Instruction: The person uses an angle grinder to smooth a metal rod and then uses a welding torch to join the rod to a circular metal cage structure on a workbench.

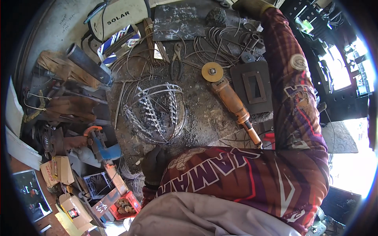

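Note:
A round cage of bent metal rods (149,112), with rows of short crosspieces, lies on the dirty workbench (204,128). My left hand (154,162), in a dark glove, is at the near side of this cage; its fingers are hidden, so whether it touches the cage cannot be told. My right arm stretches far forward along the right side. At the top edge my right hand (253,7), in a brownish glove, is partly cut off, close to a dark rough lump (216,17). An orange angle grinder (230,100) with a yellowish disc lies between the cage and my right arm.
Pliers (176,63), a bundle of thin rods (155,43), coiled wire (218,45) and a dark plate with a framed opening (252,88) lie farther back. At left are a dark pipe (88,65), a blue clamp-like tool (106,149) and cardboard boxes (57,171).

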`<control>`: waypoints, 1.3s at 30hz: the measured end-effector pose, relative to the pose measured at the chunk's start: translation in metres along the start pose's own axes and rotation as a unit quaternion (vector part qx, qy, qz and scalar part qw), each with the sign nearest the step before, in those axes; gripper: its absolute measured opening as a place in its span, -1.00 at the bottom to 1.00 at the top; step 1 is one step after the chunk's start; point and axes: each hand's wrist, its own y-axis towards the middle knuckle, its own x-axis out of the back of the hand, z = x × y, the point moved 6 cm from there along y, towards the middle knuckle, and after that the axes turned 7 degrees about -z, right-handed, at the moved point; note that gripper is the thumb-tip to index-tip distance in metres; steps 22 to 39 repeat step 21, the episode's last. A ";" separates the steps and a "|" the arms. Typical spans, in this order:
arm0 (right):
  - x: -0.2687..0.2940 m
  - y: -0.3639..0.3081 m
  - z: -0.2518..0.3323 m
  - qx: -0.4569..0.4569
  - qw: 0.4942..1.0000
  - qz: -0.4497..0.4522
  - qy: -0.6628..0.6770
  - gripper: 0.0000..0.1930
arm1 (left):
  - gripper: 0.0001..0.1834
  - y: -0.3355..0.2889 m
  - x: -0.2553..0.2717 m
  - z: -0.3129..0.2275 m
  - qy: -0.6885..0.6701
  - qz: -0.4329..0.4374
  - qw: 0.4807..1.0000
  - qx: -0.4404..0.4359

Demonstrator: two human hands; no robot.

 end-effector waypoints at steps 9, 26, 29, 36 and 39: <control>0.087 -0.089 0.049 -0.050 0.919 0.005 0.391 -0.67 | -0.78 0.004 0.001 -0.011 -0.041 -0.036 0.998 0.006; 0.032 -0.127 0.246 0.143 0.948 0.121 0.259 -0.59 | -0.61 0.047 0.075 -0.050 0.058 -0.111 0.991 0.048; 0.032 -0.127 0.246 0.143 0.948 0.121 0.259 -0.59 | -0.61 0.047 0.075 -0.050 0.058 -0.111 0.991 0.048; 0.032 -0.127 0.246 0.143 0.948 0.121 0.259 -0.59 | -0.61 0.047 0.075 -0.050 0.058 -0.111 0.991 0.048; 0.032 -0.127 0.246 0.143 0.948 0.121 0.259 -0.59 | -0.61 0.047 0.075 -0.050 0.058 -0.111 0.991 0.048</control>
